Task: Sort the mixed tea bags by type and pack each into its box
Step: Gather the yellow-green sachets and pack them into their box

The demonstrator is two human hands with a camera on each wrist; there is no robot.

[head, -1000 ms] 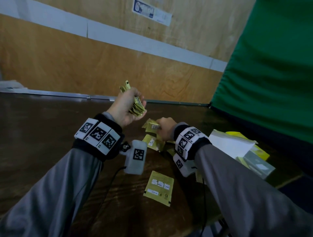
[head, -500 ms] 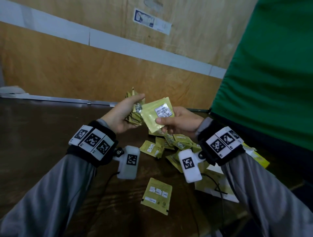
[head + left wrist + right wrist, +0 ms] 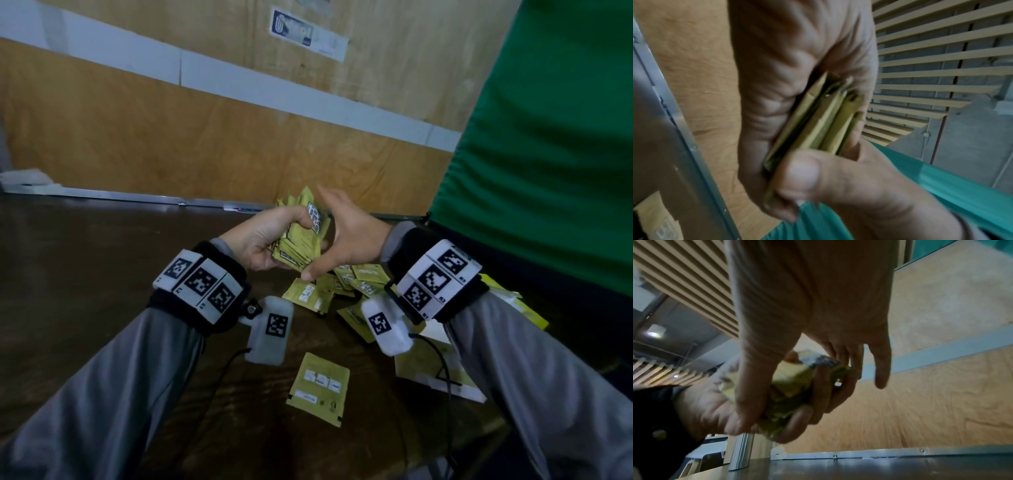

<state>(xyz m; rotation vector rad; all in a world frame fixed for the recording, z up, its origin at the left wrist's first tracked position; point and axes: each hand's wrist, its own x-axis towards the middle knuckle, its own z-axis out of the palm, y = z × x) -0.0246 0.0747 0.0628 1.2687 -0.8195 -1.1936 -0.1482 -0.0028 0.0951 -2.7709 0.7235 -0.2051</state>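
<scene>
Head view showed the left hand (image 3: 263, 240) clamped in a tight grip round a stack of yellow tea bags (image 3: 301, 245) held above the desk (image 3: 85, 274), while the right hand (image 3: 346, 236), fingers straight and spread, pressed its palm and thumb against the stack's edge to square it. Gathering one type seemed to be the step in hand, with more loose tea bags (image 3: 356, 281) heaped on the desk below and one lone packet (image 3: 319, 389) nearer the body. Next, I judged, the right hand would need to pick another matching packet from the heap, or carry the stack to a flattened box (image 3: 442, 377) at the right.
</scene>
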